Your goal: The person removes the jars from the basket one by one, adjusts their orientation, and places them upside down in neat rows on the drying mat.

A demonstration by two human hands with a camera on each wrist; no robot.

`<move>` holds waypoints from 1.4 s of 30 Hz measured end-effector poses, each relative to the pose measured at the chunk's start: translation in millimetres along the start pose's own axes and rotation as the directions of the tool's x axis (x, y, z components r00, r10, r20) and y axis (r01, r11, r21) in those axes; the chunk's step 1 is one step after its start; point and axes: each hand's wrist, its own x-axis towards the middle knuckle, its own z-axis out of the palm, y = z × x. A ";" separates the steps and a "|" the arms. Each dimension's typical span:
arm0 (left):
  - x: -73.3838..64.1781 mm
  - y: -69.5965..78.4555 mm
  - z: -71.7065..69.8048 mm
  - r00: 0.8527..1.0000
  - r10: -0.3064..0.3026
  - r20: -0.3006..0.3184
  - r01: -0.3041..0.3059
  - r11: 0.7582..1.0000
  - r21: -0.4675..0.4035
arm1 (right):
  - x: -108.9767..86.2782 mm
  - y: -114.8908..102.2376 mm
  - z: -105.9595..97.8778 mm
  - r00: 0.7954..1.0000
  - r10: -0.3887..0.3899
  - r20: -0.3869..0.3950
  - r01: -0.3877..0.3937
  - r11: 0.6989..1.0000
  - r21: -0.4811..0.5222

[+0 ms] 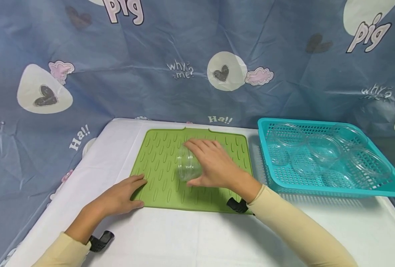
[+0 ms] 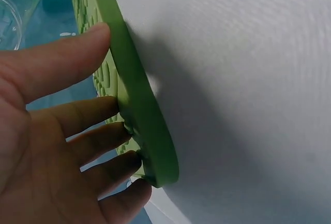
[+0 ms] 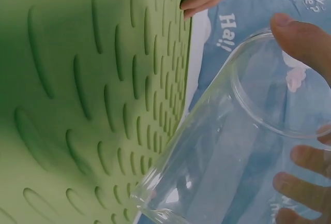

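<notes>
My right hand (image 1: 215, 167) grips a clear glass jar (image 1: 185, 167) tilted over a green ridged mat (image 1: 161, 152). In the right wrist view, the thumb lies along the jar's rim side and the fingers spread around its far side; the jar's (image 3: 207, 151) lower end overlaps the mat in this view. At the mat's near left corner, my left hand (image 1: 120, 194) rests with fingers extended. The left wrist view has its fingertips (image 2: 111, 102) against the mat's edge (image 2: 147, 125), thumb apart from the other fingers.
A turquoise basket (image 1: 324, 191) stands to the right of the mat, holding several clear round containers (image 1: 324, 146). White cloth (image 1: 184, 237) covers the table. Behind it hangs a blue printed curtain (image 1: 157, 92). A black strap piece (image 1: 100, 241) sits at the left wrist.
</notes>
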 end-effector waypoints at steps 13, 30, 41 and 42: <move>0.8 7.1 -27.9 0.963 0.073 -0.258 -0.120 0.978 -0.170 | -2.2 1.5 -1.2 0.994 0.106 0.006 -0.106 0.990 0.089; 39.3 88.4 -36.6 0.948 0.168 -0.272 -0.283 0.838 -0.467 | -4.8 -13.2 -1.9 0.996 0.084 -0.014 -0.083 0.995 0.052; 39.1 97.6 -33.2 0.936 0.124 -0.328 -0.277 0.836 -0.475 | -8.3 -19.8 -3.3 0.998 0.013 -0.053 -0.015 0.999 -0.031; 38.6 97.2 -32.5 0.933 0.118 -0.340 -0.279 0.834 -0.477 | -8.6 -19.9 -3.2 0.998 0.008 -0.059 -0.010 0.999 -0.039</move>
